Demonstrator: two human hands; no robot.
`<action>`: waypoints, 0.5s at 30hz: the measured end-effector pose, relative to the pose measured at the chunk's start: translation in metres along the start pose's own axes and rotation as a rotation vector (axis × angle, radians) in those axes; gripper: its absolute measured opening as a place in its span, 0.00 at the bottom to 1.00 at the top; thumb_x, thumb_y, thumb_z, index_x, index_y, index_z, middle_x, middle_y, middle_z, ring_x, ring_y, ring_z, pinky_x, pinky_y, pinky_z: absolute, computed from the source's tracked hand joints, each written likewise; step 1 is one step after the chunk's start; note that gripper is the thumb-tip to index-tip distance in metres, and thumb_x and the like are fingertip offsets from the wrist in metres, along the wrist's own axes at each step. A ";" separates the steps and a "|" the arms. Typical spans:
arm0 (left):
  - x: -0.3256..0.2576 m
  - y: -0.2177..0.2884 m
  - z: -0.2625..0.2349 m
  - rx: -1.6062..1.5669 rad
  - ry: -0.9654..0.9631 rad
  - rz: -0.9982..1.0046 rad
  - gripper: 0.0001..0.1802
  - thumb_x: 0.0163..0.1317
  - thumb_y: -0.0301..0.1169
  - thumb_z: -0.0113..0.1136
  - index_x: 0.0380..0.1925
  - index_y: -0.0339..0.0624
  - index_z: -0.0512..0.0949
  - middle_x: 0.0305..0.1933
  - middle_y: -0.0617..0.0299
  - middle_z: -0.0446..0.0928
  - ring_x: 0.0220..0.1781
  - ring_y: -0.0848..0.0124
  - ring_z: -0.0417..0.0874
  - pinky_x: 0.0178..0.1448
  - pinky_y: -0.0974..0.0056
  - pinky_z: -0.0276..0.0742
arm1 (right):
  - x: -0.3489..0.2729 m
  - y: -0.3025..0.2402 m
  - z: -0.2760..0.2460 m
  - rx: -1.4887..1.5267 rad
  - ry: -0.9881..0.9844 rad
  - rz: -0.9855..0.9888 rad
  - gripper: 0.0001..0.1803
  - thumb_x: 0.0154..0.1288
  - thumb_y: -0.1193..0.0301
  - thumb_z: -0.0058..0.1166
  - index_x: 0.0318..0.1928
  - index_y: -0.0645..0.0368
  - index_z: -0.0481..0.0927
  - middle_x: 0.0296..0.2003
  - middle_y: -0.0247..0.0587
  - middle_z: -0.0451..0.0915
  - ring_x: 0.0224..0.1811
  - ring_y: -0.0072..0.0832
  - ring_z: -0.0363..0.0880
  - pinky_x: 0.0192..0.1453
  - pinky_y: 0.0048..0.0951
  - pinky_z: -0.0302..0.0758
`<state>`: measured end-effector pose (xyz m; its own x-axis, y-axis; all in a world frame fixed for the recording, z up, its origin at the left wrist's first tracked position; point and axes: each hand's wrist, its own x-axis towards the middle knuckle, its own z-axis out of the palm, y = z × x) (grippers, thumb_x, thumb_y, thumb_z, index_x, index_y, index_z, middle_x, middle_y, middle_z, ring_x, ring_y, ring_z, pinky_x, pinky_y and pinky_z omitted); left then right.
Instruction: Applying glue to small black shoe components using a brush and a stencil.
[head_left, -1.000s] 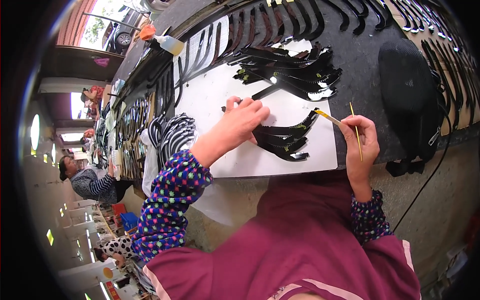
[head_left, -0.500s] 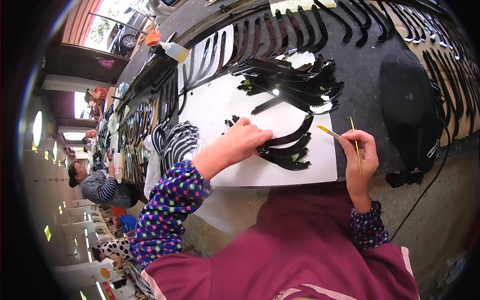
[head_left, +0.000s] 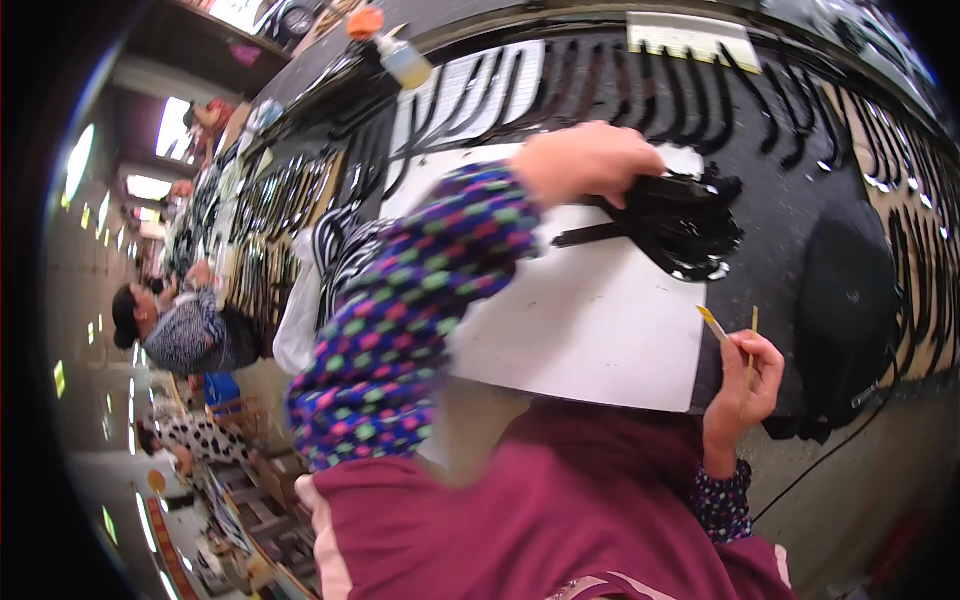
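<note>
Left hand (head_left: 585, 160): reaches out across the white sheet (head_left: 590, 320), fingers curled down onto the near end of a heap of black curved pieces (head_left: 680, 220); whether it grips one piece or merely rests on the heap cannot be told, the fingertips being hidden. Heap of black curved pieces: glossy, lying partly on the far right corner of the white sheet and partly on the dark tabletop (head_left: 800, 190), one straight strip sticking out to the left beneath the hand. Right hand (head_left: 745, 385): at the near right corner of the sheet, fingers closed around a thin stick (head_left: 750, 355) held upright, with a yellow-tipped brush (head_left: 712, 322) pointing out toward the sheet. White sheet: flat on the tabletop, its middle bare. Sleeves: dark, dotted in many colours, over a maroon garment (head_left: 560, 510). Further rows of black curved pieces (head_left: 640, 85) lie side by side along the far edge of the tabletop. A small bottle with an orange cap (head_left: 395, 45) stands at the far left. Other people (head_left: 180, 330) sit along the left.
</note>
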<state>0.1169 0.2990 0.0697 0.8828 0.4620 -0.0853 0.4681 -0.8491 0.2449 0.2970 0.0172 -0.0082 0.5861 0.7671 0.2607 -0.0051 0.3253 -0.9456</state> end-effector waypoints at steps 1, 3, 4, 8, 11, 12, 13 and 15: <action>0.010 -0.001 0.014 -0.025 -0.044 -0.039 0.17 0.58 0.26 0.61 0.49 0.50 0.82 0.39 0.56 0.85 0.43 0.59 0.89 0.51 0.54 0.84 | 0.000 0.001 0.000 -0.034 0.006 0.013 0.12 0.66 0.89 0.57 0.46 0.64 0.74 0.43 0.43 0.78 0.46 0.25 0.77 0.55 0.24 0.75; 0.021 0.003 0.019 -0.049 -0.099 -0.116 0.14 0.58 0.26 0.60 0.45 0.47 0.83 0.38 0.56 0.85 0.38 0.60 0.90 0.46 0.55 0.85 | -0.001 0.003 -0.003 -0.078 -0.006 0.001 0.11 0.67 0.88 0.56 0.45 0.64 0.74 0.44 0.43 0.78 0.46 0.26 0.76 0.56 0.25 0.74; 0.028 0.012 0.010 -0.053 -0.111 -0.139 0.12 0.57 0.25 0.59 0.42 0.46 0.84 0.38 0.55 0.85 0.36 0.60 0.90 0.44 0.55 0.85 | 0.000 0.005 -0.007 -0.096 0.012 -0.010 0.10 0.68 0.87 0.56 0.45 0.64 0.74 0.44 0.43 0.78 0.46 0.26 0.76 0.56 0.25 0.74; 0.029 0.019 0.005 0.083 0.042 0.068 0.08 0.62 0.30 0.57 0.37 0.48 0.84 0.37 0.57 0.85 0.42 0.61 0.89 0.51 0.51 0.80 | 0.001 0.004 -0.008 -0.125 0.007 -0.026 0.09 0.69 0.86 0.55 0.46 0.64 0.74 0.43 0.42 0.78 0.46 0.26 0.75 0.58 0.26 0.72; 0.025 0.030 0.034 0.144 0.140 -0.115 0.12 0.57 0.30 0.63 0.42 0.49 0.84 0.48 0.59 0.84 0.58 0.59 0.82 0.62 0.43 0.71 | -0.001 0.012 -0.012 -0.163 -0.030 -0.031 0.09 0.70 0.86 0.55 0.46 0.65 0.74 0.43 0.43 0.78 0.47 0.26 0.75 0.59 0.26 0.72; 0.024 0.030 0.031 0.124 0.084 -0.145 0.22 0.55 0.26 0.63 0.52 0.52 0.81 0.58 0.58 0.77 0.67 0.59 0.72 0.72 0.39 0.59 | 0.000 0.013 -0.013 -0.154 -0.047 -0.036 0.09 0.70 0.86 0.55 0.46 0.65 0.74 0.43 0.43 0.78 0.47 0.26 0.75 0.59 0.26 0.72; 0.013 0.028 0.030 0.146 0.188 -0.109 0.24 0.54 0.26 0.64 0.53 0.54 0.81 0.60 0.60 0.76 0.69 0.60 0.71 0.74 0.40 0.55 | 0.000 0.013 -0.013 -0.176 -0.052 -0.031 0.08 0.70 0.86 0.55 0.47 0.65 0.74 0.43 0.43 0.78 0.47 0.27 0.75 0.60 0.26 0.72; -0.007 0.036 0.025 0.199 0.394 -0.093 0.27 0.53 0.26 0.66 0.55 0.59 0.81 0.61 0.66 0.76 0.69 0.63 0.70 0.77 0.42 0.50 | 0.002 0.015 -0.017 -0.216 -0.043 -0.021 0.08 0.71 0.85 0.55 0.47 0.66 0.74 0.44 0.43 0.79 0.48 0.27 0.76 0.60 0.27 0.72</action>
<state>0.1289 0.2589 0.0552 0.7718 0.5683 0.2852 0.5775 -0.8142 0.0596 0.3116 0.0142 -0.0254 0.5494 0.7858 0.2841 0.1834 0.2183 -0.9585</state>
